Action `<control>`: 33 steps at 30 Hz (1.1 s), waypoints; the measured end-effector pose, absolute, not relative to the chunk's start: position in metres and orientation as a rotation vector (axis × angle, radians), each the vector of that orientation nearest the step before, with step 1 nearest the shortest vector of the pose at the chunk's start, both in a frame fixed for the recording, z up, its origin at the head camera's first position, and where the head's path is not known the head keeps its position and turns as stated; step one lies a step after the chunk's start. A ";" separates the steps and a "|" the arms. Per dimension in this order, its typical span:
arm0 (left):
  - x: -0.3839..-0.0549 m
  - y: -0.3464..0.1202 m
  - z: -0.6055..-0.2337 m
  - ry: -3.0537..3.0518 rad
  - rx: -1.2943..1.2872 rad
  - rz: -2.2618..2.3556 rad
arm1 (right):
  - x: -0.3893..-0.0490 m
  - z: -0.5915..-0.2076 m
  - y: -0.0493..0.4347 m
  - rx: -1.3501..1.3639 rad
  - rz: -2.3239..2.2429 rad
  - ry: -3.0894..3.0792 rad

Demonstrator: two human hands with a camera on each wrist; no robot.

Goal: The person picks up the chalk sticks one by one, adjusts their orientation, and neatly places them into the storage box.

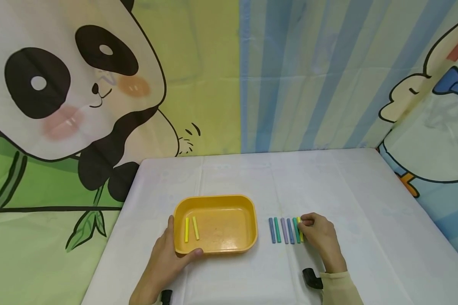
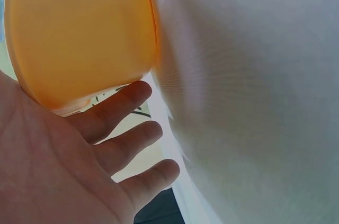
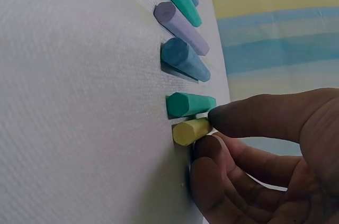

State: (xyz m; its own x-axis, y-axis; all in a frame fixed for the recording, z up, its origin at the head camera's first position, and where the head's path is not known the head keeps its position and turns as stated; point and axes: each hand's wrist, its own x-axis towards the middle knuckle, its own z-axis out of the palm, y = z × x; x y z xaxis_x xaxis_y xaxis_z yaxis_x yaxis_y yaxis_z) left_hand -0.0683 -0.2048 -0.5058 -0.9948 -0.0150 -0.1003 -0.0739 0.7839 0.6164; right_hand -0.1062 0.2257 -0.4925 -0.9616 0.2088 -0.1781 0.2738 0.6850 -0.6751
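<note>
My left hand point(image 1: 166, 254) holds an orange-yellow plastic tray point(image 1: 227, 222) by its near left corner, thumb along the front wall and fingers at the left side. Inside the tray lie two yellow chalk sticks, one point(image 1: 186, 230) at the left and another point(image 1: 196, 228) beside it. To the right, my right hand point(image 1: 322, 237) pinches a third yellow chalk stick point(image 3: 186, 132) between thumb and fingers near its far end. That stick lies at the right end of a row, close beside a green chalk stick point(image 3: 189, 105).
The row continues leftward with a blue stick point(image 1: 290, 231), a purple one point(image 1: 284, 231), another green one point(image 1: 277, 230) and another blue one point(image 1: 272, 230). A white cloth covers the table point(image 1: 229, 279). Behind it hangs a printed curtain point(image 1: 198, 84) with a panda.
</note>
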 end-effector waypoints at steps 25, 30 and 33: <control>-0.069 -0.204 -0.506 2.873 -0.064 1.019 | -0.110 -0.489 0.221 0.471 -1.109 2.791; -0.068 -0.204 -0.506 2.867 -0.078 1.012 | -0.110 -0.490 0.224 0.459 -1.128 2.782; -0.069 -0.204 -0.506 2.865 -0.086 1.008 | -0.110 -0.490 0.225 0.461 -1.138 2.780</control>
State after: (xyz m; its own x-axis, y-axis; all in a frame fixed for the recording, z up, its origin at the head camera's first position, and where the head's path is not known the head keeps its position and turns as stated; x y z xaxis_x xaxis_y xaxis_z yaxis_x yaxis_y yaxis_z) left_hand -0.0688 -0.2045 -0.5064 -0.9931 -0.0194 -0.1157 -0.0876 0.7790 0.6209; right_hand -0.1100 0.2253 -0.4898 -0.9488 0.2386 -0.2068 0.3152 0.6742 -0.6679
